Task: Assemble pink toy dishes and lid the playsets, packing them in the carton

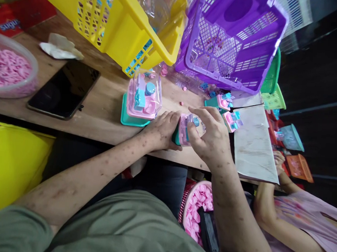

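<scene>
A small toy box with a teal base and pink upper part point(183, 131) stands on the table in front of me. My left hand point(164, 131) is closed around its left side. My right hand point(213, 137) curls over its top right, thumb and fingers bent close to a small blue piece point(196, 122). Whatever those fingers grip is partly hidden by the hand. Left of it stands a larger teal-based box point(135, 121) under a clear domed cover point(159, 89). Two smaller pink-and-teal toys point(223, 101) sit beyond my right hand.
A yellow basket point(154, 38) and a purple basket point(186, 55) line the back. At left lie a phone point(64, 88) and a tub of pink pieces point(32, 79). Paper sheets point(253, 145) lie at right, near another person's arm point(266, 206). A basket of pink pieces point(196, 206) stands below.
</scene>
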Demonstrator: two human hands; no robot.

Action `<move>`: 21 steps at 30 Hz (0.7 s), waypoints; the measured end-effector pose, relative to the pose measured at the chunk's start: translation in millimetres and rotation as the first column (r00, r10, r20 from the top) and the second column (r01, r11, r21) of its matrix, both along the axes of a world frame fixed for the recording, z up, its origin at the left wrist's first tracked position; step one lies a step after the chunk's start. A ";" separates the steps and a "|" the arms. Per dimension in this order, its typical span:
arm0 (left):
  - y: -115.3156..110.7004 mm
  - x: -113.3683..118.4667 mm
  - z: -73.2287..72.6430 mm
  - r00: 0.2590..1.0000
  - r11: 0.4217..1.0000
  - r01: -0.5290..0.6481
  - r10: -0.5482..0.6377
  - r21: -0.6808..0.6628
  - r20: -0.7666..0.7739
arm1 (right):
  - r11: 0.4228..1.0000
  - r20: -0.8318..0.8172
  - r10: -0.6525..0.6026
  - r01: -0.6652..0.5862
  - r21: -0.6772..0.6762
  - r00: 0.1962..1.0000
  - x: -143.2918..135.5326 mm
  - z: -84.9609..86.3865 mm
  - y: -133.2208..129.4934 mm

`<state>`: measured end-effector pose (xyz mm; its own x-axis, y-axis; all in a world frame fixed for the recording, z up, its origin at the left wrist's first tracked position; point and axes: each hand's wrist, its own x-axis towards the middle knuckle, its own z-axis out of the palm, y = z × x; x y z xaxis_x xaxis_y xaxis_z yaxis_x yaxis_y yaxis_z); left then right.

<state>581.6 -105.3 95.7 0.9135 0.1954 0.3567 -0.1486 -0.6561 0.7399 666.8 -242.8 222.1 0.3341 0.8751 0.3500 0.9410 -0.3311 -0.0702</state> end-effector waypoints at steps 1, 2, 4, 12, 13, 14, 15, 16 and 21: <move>0.1 -0.1 -0.5 1.000 1.000 0.000 0.000 -0.001 0.004 | 1.000 -0.014 -0.011 0.011 0.008 1.000 -0.9 -0.3 0.3; 0.3 -0.3 -0.6 1.000 1.000 0.001 -0.001 -0.005 0.008 | 1.000 -0.025 -0.020 0.020 0.015 0.999 -2.0 -0.8 0.4; 1.0 -1.2 0.2 1.000 1.000 0.010 -0.010 -0.022 0.011 | 0.999 -0.038 -0.031 0.032 0.021 0.999 -4.1 -2.2 -0.2; 2.0 0.0 -0.2 0.999 0.998 0.023 -0.021 -0.061 0.033 | 0.999 -0.187 -0.051 0.050 -0.008 0.981 5.7 -10.4 -13.0; 2.0 0.4 -1.1 0.999 0.998 0.025 -0.023 -0.056 0.031 | 0.999 -0.197 -0.042 0.038 -0.023 0.979 8.9 -9.1 -14.6; 2.0 0.7 -1.9 0.999 0.998 0.029 -0.028 -0.050 0.028 | 0.999 -0.219 -0.028 0.020 -0.039 0.975 12.7 -6.9 -15.9; 2.0 0.9 -2.7 0.999 0.998 0.032 -0.031 -0.045 0.025 | 0.998 -0.253 -0.015 0.000 -0.060 0.967 17.1 -3.9 -16.9; 2.1 0.8 -3.4 0.999 0.998 0.032 -0.031 -0.046 0.024 | 0.997 -0.294 -0.005 -0.019 -0.079 0.956 21.9 -0.2 -17.4; 3.1 -1.8 -5.1 0.996 0.996 0.040 -0.033 -0.076 0.084 | 1.000 -0.327 -0.010 0.004 -0.019 0.945 45.5 19.3 -3.9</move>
<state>579.7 -102.2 90.7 0.8885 0.1924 0.4166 -0.2344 -0.5901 0.7725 712.3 -246.6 241.4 0.4337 0.8775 0.2046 0.8647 -0.3416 -0.3681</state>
